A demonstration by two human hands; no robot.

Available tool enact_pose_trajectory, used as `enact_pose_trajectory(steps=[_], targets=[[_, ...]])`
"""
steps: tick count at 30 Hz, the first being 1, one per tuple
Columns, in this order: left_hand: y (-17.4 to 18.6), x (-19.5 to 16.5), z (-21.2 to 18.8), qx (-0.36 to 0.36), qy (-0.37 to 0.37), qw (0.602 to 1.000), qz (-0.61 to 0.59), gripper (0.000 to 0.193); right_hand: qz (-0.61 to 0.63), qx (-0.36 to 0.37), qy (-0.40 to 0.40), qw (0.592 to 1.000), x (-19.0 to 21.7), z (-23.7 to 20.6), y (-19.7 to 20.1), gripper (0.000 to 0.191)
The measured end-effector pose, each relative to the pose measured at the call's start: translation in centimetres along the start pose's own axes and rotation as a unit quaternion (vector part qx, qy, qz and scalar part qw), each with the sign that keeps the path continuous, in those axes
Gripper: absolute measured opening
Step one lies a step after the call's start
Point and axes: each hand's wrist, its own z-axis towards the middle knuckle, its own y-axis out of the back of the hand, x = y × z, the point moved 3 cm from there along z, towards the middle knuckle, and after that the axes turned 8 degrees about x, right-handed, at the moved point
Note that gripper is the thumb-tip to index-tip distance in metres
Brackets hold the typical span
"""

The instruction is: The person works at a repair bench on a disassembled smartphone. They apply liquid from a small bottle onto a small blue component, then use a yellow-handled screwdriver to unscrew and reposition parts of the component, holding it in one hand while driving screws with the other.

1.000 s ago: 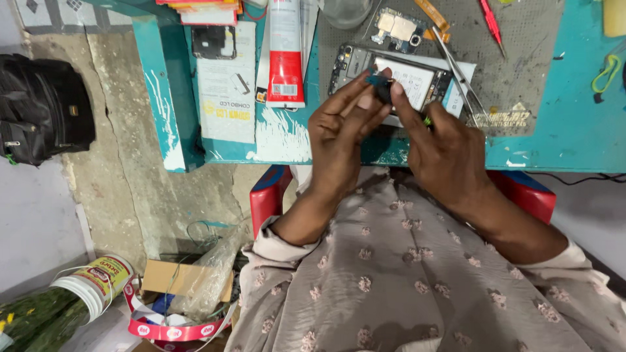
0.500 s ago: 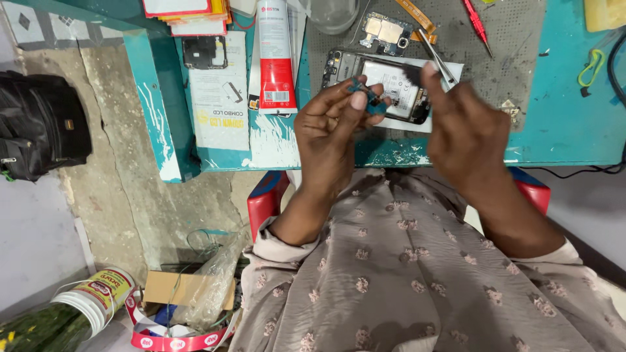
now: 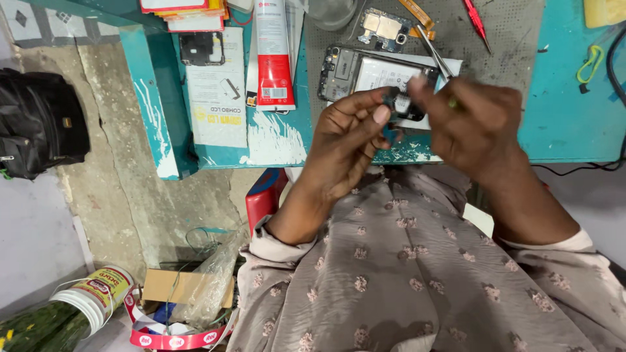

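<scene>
Black and small, the plastic-and-metal phone part (image 3: 399, 105) sits pinched between the two hands, just above the near edge of the teal-painted wooden workbench (image 3: 567, 124) and in front of the opened smartphone with its back cover off (image 3: 372, 72). It looks feather-light, stiff and thin, the sort of piece that would crack or bend if squeezed hard, so the safe hold is by its outer edges with fingertip pressure only.

Going left to right: a black fabric bag (image 3: 39, 124) rests on the floor, well apart from the work. On the bench's left end lie a white printed parts box (image 3: 218, 98) with a small black phone frame (image 3: 202, 47) on it, then a red-and-white tube of adhesive (image 3: 272, 55). The left hand (image 3: 349, 140) has its thumb and forefinger nearly closed on the part's left edge. The right hand (image 3: 473, 120) is closed to a pinch on the right edge and also grips slim metal tweezers (image 3: 433, 52) that slant up over the phone.

Behind the hands a loose green circuit board (image 3: 385, 27) and an orange flex strip (image 3: 417, 13) lie on the grey work mat (image 3: 508, 58); a red-handled tool (image 3: 476, 18) lies further right. The tweezers' tips and the open phone crowd the space most closely.
</scene>
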Motion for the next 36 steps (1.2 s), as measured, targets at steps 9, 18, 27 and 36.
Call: enact_pose_trajectory(steps=[9,18,27,36], targets=[[-0.2,0.1,0.1,0.029,0.010,0.996,-0.085,0.018,0.293,-0.050,-0.032,0.954,-0.1,-0.5,0.4,0.036],[0.6,0.6,0.1,-0.013,-0.018,0.998,-0.053,0.014,0.118,0.003,-0.006,0.993,0.6,1.1,0.9,0.049],[1.6,1.1,-0.3,0.005,0.010,0.999,-0.049,0.024,0.204,0.015,0.003,0.979,0.8,0.8,0.4,0.057],[1.0,1.4,-0.5,0.009,-0.002,0.999,0.046,0.015,0.166,-0.025,-0.007,0.986,0.7,1.0,1.7,0.047]])
